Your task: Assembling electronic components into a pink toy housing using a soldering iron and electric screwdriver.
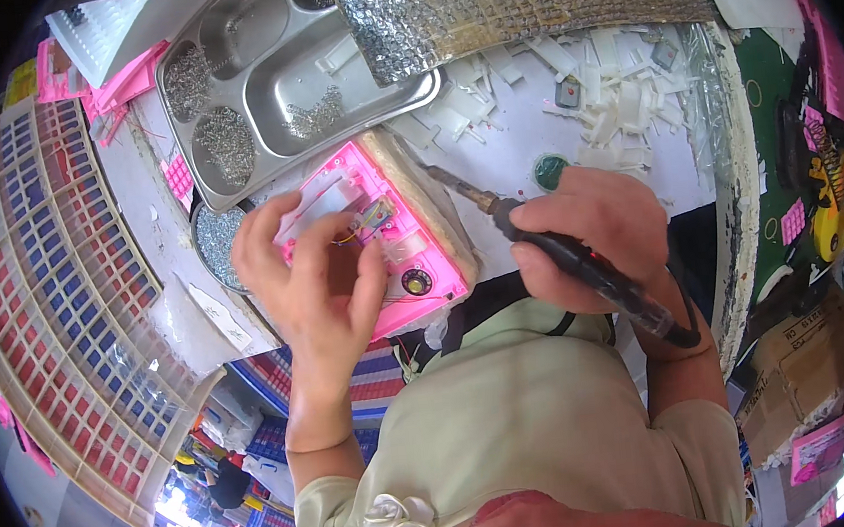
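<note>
A pink plastic housing [430,273] lies tilted on the near part of the bench, with thin coloured wires [348,238], a small component [375,213] and a round black part [416,282] inside it. My left hand [307,268] reaches over the housing from the left. Its thumb and index finger are bent together near the wires; whatever they pinch is hidden. In my right hand [595,233] is a black-handled soldering iron [572,260], held like a pen. Its tip points up and left, just right of the housing and apart from it. The cord runs back past my right wrist.
A steel compartment tray [276,146] with small screws stands behind the housing. A round dish of small metal bits [217,243] sits left. White plastic parts [618,96] lie at back right near a small green-filled dish [550,172]. A large plastic basket [73,294] stands far left.
</note>
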The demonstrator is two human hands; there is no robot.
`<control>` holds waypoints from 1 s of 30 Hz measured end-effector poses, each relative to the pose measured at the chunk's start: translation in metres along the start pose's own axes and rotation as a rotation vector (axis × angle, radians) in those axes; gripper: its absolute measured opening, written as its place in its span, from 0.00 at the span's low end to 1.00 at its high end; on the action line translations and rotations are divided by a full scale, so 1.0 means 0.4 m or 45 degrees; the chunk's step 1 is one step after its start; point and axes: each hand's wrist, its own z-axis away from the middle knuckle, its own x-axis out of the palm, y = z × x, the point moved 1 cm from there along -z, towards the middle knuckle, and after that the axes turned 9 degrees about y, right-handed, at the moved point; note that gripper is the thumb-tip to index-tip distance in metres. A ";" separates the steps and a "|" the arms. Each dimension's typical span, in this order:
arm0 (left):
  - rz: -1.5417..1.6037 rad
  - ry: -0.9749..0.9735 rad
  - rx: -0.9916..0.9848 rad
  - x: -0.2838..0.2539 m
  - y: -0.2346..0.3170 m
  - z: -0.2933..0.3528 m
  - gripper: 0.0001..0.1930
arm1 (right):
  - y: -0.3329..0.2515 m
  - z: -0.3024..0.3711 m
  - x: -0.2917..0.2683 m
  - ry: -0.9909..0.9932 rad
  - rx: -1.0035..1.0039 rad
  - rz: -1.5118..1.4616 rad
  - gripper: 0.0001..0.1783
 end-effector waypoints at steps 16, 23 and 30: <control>-0.064 -0.202 0.074 0.067 0.004 -0.051 0.11 | 0.033 0.001 -0.060 -0.085 0.171 0.047 0.22; 0.047 -0.191 0.041 0.070 -0.014 -0.047 0.12 | 0.031 0.005 -0.061 -0.094 0.168 0.081 0.21; 0.070 -0.092 0.094 0.073 -0.024 -0.029 0.12 | 0.014 -0.002 -0.054 -0.100 0.152 0.088 0.20</control>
